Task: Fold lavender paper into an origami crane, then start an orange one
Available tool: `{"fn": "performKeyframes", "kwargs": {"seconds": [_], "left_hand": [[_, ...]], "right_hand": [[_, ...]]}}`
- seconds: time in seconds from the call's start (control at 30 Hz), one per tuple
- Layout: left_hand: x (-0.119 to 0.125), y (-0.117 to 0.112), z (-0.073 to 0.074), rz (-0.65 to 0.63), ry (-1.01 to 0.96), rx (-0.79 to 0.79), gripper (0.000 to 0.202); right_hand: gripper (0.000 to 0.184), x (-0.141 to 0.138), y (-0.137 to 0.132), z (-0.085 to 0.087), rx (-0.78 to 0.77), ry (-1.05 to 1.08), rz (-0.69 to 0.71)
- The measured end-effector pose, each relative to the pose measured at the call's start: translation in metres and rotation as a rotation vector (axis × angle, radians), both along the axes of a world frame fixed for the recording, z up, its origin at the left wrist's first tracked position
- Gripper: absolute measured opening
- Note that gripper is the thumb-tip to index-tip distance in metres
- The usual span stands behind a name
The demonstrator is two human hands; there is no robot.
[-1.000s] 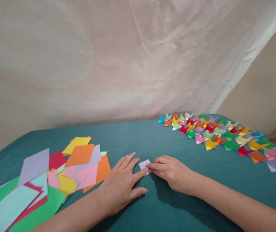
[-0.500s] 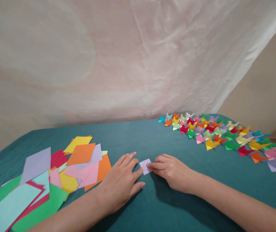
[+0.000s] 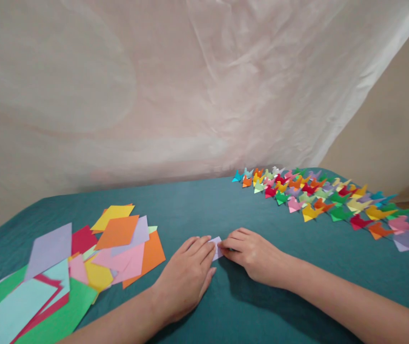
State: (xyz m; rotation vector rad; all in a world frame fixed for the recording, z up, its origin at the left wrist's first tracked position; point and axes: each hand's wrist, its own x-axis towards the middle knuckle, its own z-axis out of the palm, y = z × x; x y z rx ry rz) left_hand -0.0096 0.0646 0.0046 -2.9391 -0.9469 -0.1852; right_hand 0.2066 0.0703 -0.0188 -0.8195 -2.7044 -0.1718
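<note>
head view, lilac paper (image 3: pixel 218 254) partly under flat left hand (image 3: pixel 189 273); edge pinched by right hand (image 3: pixel 253 253)

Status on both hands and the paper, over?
Left hand open, over lilac paper. Right hand at its right edge. Paper on tablecloth, partly hidden by left hand.

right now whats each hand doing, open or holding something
Left hand: open, fingers extended over the left part of the small lilac paper.
Right hand: fingertips together at its right edge; grip cannot be told.

Head-worn view, forward and down across the table (image 3: pixel 186 208)
</note>
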Motion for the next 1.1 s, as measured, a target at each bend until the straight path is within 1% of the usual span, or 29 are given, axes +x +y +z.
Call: {"fn": "performKeyframes", "kwargs": {"seconds": [0.23,0.4,0.53,0.67,0.8,0.9,0.97,1.1], "left_hand": [[0.0,0.0,-0.014,-0.011,0.009,0.099,0.038],[0.002,-0.001,-0.015,-0.009,0.002,0.128,0.037],[0.001,0.0,-0.016,-0.02,-0.003,0.132,0.037],[0.001,0.002,-0.016,-0.045,-0.002,0.127,0.036],[0.002,0.004,-0.014,-0.069,-0.025,0.118,0.033],[0.002,0.004,-0.012,-0.075,-0.029,0.111,0.033],[0.002,0.004,-0.012,-0.075,-0.024,0.109,0.032],[0.003,0.004,-0.009,-0.077,-0.042,0.092,0.031]], "right_hand": [[0.019,0.004,0.001,-0.001,-0.038,-0.018,-0.016],[0.02,0.006,-0.001,0.001,-0.051,-0.054,-0.024],[0.021,0.007,-0.002,0.002,-0.06,-0.037,-0.019],[0.022,0.01,0.002,-0.004,-0.095,0.069,0.01],[0.03,0.016,0.009,-0.013,-0.206,0.321,0.085],[0.035,0.019,0.012,-0.016,-0.268,0.496,0.076],[0.036,0.018,0.012,-0.015,-0.286,0.528,0.053],[0.037,0.015,0.009,-0.011,-0.278,0.436,0.026]]}}
